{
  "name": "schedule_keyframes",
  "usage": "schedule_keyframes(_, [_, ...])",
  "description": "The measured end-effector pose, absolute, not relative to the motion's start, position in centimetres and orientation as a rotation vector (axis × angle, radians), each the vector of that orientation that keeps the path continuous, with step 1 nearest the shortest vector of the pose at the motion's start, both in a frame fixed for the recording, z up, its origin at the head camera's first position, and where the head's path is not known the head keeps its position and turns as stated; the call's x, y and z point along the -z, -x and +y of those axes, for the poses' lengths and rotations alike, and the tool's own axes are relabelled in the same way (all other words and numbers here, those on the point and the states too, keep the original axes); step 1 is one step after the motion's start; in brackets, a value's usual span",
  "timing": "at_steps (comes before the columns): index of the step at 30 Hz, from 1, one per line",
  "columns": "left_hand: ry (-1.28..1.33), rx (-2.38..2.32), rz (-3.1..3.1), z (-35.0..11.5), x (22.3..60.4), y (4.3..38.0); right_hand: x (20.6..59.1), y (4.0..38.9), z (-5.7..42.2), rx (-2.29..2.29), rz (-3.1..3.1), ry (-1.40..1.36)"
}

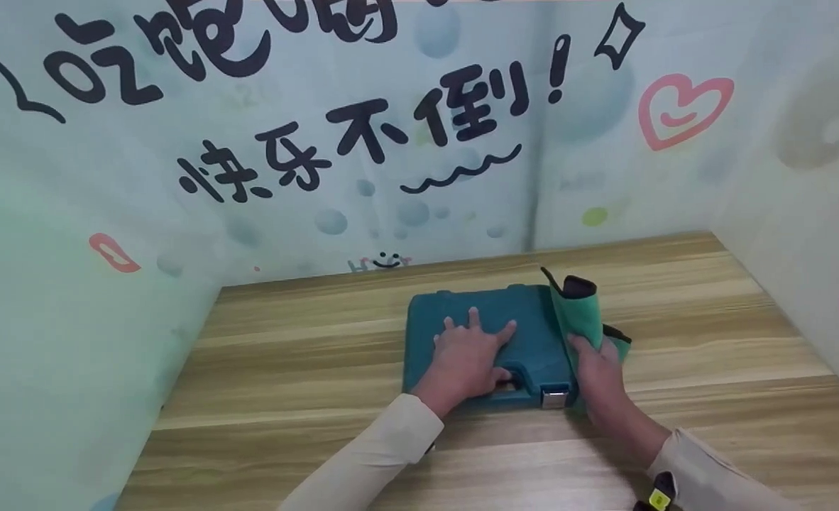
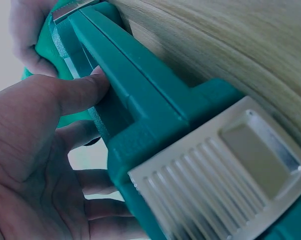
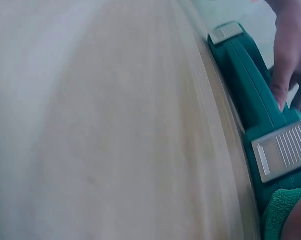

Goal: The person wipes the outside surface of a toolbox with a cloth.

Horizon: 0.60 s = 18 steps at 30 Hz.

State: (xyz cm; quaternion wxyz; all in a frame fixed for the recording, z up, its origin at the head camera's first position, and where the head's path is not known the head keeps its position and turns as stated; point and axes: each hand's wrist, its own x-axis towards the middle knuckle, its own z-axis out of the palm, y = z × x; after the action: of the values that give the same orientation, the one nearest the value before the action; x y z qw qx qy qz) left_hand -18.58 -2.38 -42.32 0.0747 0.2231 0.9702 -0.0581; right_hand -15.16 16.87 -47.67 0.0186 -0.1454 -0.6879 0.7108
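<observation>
As right grip [image 1: 599, 376] holds fuzzy cloth [image 1: 583, 316], boxy case [image 1: 533, 325], ribbed metal latches [image 2: 215, 175]

My left hand [image 1: 465, 358] hides part of the case [image 1: 533, 326]; the cloth [image 1: 578, 312] covers its right edge and some fingers of my right hand [image 1: 602, 376]. The far writing [image 1: 238, 67] is cut off above; from my right wrist, the desk [image 3: 140, 150] blurs.
</observation>
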Motion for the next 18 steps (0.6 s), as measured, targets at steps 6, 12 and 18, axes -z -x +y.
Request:
schedule_keyframes(6, [-0.670,0.181,2.913,-2.4,42.3,18.6,47.6,14.1,16.3,-2.165,-2.121,0.444])
schedule_keyframes(12, [-0.700,0.230,2.927,-2.5,42.3,18.7,47.5,13.8,16.1,-2.111,-2.145,0.443])
schedule_keyframes(18, [-0.711,0.247,2.913,-2.5,42.1,18.8,47.0,14.3,16.7,-2.175,-2.201,0.462])
